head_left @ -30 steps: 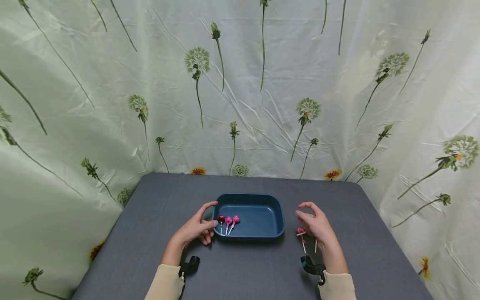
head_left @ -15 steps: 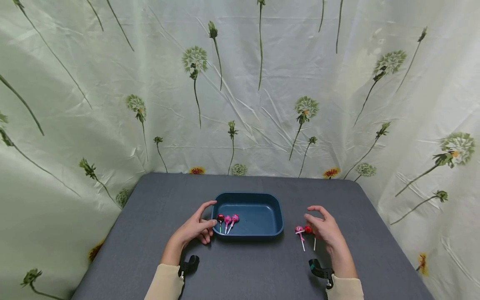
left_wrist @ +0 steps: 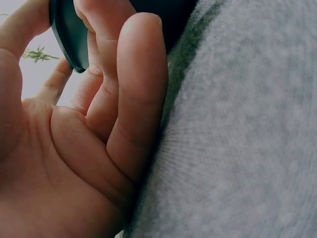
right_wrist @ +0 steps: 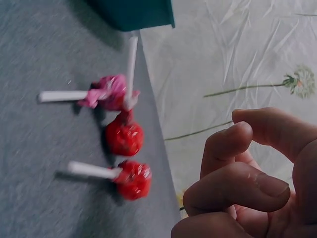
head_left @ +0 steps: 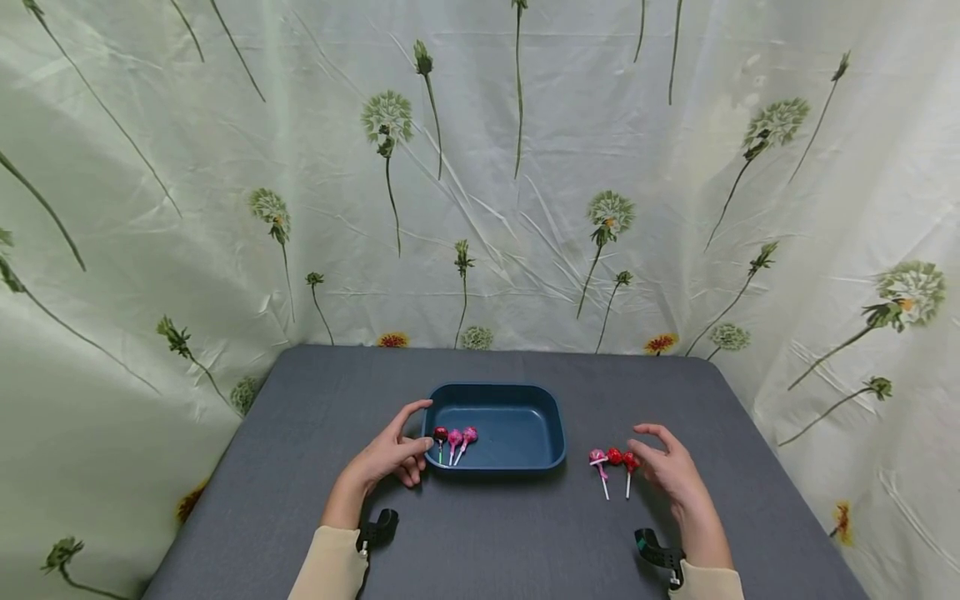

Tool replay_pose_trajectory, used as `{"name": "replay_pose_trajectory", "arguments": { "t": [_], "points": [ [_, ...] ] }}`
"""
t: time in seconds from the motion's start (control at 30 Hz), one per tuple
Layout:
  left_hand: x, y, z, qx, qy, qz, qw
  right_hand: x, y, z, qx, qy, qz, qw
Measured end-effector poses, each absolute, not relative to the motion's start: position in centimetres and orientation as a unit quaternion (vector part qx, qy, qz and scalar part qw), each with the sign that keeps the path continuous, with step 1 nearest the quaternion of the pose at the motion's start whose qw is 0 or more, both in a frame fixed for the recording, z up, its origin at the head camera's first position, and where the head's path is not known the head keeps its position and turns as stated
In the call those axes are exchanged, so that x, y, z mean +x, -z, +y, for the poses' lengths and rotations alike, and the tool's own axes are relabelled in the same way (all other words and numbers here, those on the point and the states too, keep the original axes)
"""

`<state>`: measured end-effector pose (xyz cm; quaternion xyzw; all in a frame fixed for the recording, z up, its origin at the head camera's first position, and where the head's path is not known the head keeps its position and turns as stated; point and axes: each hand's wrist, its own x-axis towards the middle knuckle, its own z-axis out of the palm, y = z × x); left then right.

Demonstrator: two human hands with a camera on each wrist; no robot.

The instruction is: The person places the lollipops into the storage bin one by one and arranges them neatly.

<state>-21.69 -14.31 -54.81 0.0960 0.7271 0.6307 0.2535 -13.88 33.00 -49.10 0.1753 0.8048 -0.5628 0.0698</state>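
- Since the earlier head frames, the right hand [head_left: 678,479] has moved farther from the tray [head_left: 517,432] and slightly toward the person, so two red lollipops it covered in part now show.
- The right hand holds nothing: its fingers bend loosely, with a gap between thumb and index finger. Its fingertips are just beside the outer red lollipop [head_left: 630,461].
- That one lies with its stick toward the person. Next to it is the other red lollipop [head_left: 615,456], whose stick points toward the tray and crosses a pink lollipop [head_left: 603,472].
- All three lie on the gray table [head_left: 517,542], to the right of the tray and apart from it.
- The left hand [head_left: 392,454] has thumb and index finger spread, both touching the tray's left end; the other fingers bend beside it. It has stayed there.
- Inside the tray, at its left end, three lollipops lie side by side: one dark red [head_left: 440,434], then two pink [head_left: 455,437].
- Behind the table hangs a pale curtain [head_left: 330,142] printed with dandelions.
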Motion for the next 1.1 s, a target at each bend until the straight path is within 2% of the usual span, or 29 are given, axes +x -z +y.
{"name": "replay_pose_trajectory", "arguments": {
  "t": [0.5,1.1],
  "points": [
    [-21.8,55.0,-14.4,0.094,-0.633,0.725,0.254,-13.2,50.9,34.4,0.202,0.541,0.813,0.071],
    [-21.8,54.9,-14.3,0.095,-0.631,0.728,0.252,-13.6,52.7,33.7,0.217,0.533,0.814,0.084]
  ]
}}
